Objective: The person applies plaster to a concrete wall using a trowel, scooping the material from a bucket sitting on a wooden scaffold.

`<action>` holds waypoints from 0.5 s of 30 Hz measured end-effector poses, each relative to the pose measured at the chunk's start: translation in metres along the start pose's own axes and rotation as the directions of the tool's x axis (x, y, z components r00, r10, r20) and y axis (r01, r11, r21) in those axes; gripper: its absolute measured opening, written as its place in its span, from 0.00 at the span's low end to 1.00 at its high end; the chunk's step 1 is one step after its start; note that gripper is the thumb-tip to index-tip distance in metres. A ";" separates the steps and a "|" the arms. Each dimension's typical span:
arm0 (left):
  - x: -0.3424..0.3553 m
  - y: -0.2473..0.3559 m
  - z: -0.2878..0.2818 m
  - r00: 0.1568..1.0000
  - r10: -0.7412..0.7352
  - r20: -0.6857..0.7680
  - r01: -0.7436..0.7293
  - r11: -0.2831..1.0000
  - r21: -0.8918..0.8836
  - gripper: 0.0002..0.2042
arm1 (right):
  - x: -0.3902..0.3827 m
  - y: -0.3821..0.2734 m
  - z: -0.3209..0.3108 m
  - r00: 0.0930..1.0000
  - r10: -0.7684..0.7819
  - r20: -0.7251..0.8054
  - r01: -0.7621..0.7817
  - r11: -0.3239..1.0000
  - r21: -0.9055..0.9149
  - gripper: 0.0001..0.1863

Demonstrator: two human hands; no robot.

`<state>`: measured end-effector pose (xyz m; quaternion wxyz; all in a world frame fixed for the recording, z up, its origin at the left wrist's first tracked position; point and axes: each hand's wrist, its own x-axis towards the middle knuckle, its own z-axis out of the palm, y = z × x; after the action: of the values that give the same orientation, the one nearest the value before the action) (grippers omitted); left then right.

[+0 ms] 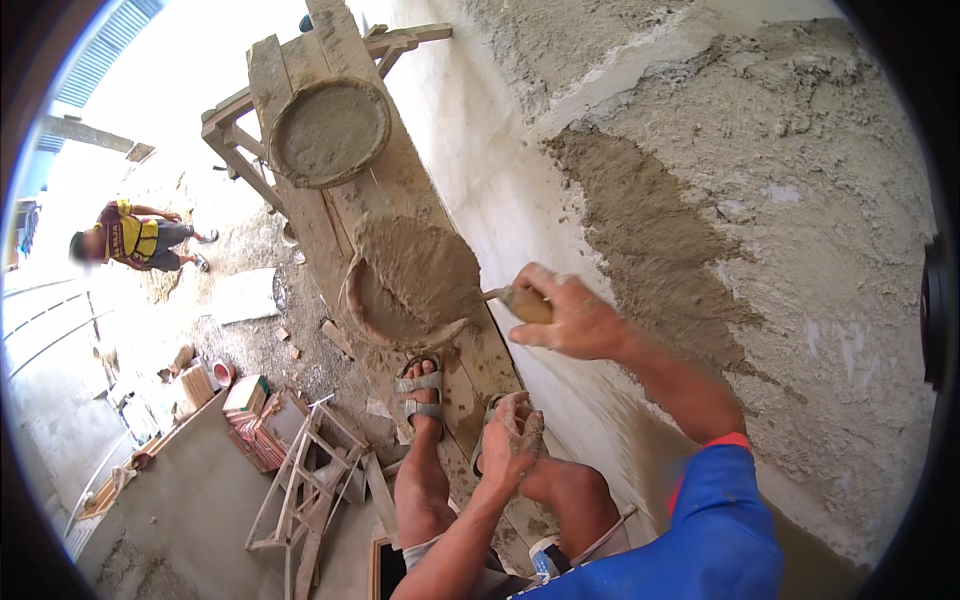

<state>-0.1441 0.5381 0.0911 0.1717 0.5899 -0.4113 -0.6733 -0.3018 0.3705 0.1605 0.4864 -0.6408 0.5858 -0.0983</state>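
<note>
My right hand (575,315) is wrapped round the wooden handle of a trowel (527,303). The trowel's blade is hidden beneath a heap of wet mortar (420,262), just over a round basin (357,318) of mortar on the plank platform (470,385). Close to my knee, my left hand (512,440) is loosely closed, its fingers curled and smeared with mortar; I see nothing in it. To the right rises a wall (800,190) with a darker, wet-looking band of mortar (650,240).
Farther along the planks stands a second basin (383,120) full of mortar. A person (140,238) in yellow and dark clothes is on the ground at left. Below lie stacked tiles (268,425) and a wooden frame (310,475). My sandalled feet (422,385) rest on the planks.
</note>
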 end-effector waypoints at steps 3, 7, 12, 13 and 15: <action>0.011 0.011 -0.013 0.999 0.043 0.009 -0.043 0.998 0.040 0.18 | -0.012 -0.003 -0.048 0.992 0.109 0.057 -0.109 0.994 -0.007 0.24; 0.027 0.029 -0.019 0.986 0.163 0.036 -0.167 0.976 0.142 0.18 | -0.013 0.049 -0.096 0.827 0.534 -0.179 -0.444 0.813 0.377 0.21; 0.014 0.023 -0.010 0.990 0.133 0.050 -0.140 0.971 0.195 0.17 | -0.098 0.050 -0.209 0.507 0.219 -0.833 -0.544 0.832 -0.112 0.26; 0.011 0.017 -0.011 0.992 0.113 0.049 -0.120 0.974 0.193 0.17 | -0.102 0.044 -0.192 0.519 0.231 -0.823 -0.549 0.828 -0.113 0.26; 0.016 0.010 -0.014 0.996 0.048 0.076 -0.067 0.963 0.263 0.18 | -0.094 0.015 -0.157 0.610 0.324 -0.723 -0.550 0.830 -0.092 0.28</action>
<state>-0.1372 0.5155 0.0891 0.0966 0.5718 -0.5203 -0.6269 -0.4481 0.3724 0.2710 0.1411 -0.4605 0.8694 -0.1107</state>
